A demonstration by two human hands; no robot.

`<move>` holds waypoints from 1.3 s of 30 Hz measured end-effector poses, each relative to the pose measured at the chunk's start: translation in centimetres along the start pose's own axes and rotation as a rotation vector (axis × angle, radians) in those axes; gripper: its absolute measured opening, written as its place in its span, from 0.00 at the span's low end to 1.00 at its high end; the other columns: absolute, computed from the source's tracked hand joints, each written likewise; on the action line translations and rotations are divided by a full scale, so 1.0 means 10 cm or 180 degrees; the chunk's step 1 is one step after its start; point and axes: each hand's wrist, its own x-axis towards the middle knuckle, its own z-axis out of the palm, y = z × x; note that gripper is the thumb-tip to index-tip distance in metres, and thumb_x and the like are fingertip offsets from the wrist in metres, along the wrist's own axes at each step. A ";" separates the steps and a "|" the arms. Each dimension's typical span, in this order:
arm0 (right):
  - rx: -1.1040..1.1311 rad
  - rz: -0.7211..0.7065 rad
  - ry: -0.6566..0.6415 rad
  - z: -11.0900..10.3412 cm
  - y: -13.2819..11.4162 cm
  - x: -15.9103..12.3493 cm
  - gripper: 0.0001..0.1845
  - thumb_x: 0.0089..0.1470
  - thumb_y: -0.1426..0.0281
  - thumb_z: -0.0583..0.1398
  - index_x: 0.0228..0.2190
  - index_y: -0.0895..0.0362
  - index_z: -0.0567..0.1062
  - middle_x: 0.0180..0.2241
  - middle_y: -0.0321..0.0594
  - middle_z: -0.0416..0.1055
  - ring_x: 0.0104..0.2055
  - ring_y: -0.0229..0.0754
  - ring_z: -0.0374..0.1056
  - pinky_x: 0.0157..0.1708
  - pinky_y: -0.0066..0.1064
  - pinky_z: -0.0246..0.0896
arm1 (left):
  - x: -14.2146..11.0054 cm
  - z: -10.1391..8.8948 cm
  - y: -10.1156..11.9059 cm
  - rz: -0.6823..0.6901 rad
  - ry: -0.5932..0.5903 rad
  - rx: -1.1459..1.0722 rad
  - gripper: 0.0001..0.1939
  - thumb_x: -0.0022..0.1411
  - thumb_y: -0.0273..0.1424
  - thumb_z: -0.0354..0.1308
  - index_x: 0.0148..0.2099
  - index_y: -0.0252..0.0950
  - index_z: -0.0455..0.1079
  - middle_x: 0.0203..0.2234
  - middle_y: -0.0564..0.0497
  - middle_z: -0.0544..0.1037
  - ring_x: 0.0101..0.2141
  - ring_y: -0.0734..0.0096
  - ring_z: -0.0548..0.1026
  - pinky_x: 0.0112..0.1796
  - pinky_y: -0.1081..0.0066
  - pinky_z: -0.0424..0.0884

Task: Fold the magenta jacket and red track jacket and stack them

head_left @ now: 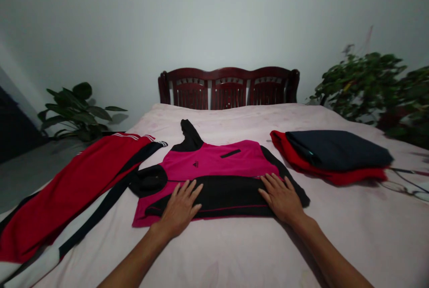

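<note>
A pink and black jacket (214, 159) lies on the bed with its collar toward the left. Its near sleeve is folded in across the front, while the far black sleeve sticks out toward the headboard. My left hand (181, 207) rests flat on the folded black sleeve near the collar end, fingers spread. Near the hem end, my right hand (280, 196) also lies flat on the black cloth with its fingers apart. Neither hand grips anything.
Left of the jacket, red, navy and white sportswear (73, 185) is spread out. A folded stack, dark blue garment (338, 148) over red garment (348, 177), sits right, beside glasses (395, 186). A wooden headboard (229, 86) stands behind the bed (214, 254); plants (365, 84) flank it.
</note>
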 end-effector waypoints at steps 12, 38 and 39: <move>0.0292 0.1454 -0.0150 -0.08 0.13 0.02 0.29 0.66 0.59 0.46 0.60 0.60 0.68 0.62 0.48 0.65 0.63 0.52 0.61 0.63 0.47 0.52 | -0.50 0.04 -0.64 -0.0757 0.0102 0.0217 0.26 0.71 0.42 0.46 0.68 0.43 0.61 0.67 0.47 0.63 0.66 0.56 0.60 0.63 0.48 0.56; 0.1722 0.2349 0.0093 0.02 0.48 -0.12 0.32 0.60 0.52 0.44 0.50 0.55 0.77 0.55 0.49 0.73 0.56 0.56 0.67 0.54 0.45 0.59 | -0.50 0.09 -0.72 -0.0701 0.0381 -0.0148 0.23 0.71 0.41 0.47 0.64 0.42 0.67 0.63 0.48 0.69 0.63 0.58 0.66 0.61 0.52 0.63; 0.1733 0.2331 0.0115 0.03 0.49 -0.12 0.31 0.60 0.52 0.45 0.50 0.55 0.77 0.55 0.49 0.73 0.56 0.56 0.67 0.54 0.45 0.60 | -0.50 0.09 -0.72 -0.0695 0.0373 -0.0147 0.24 0.71 0.41 0.47 0.64 0.42 0.67 0.63 0.47 0.69 0.63 0.58 0.65 0.61 0.52 0.63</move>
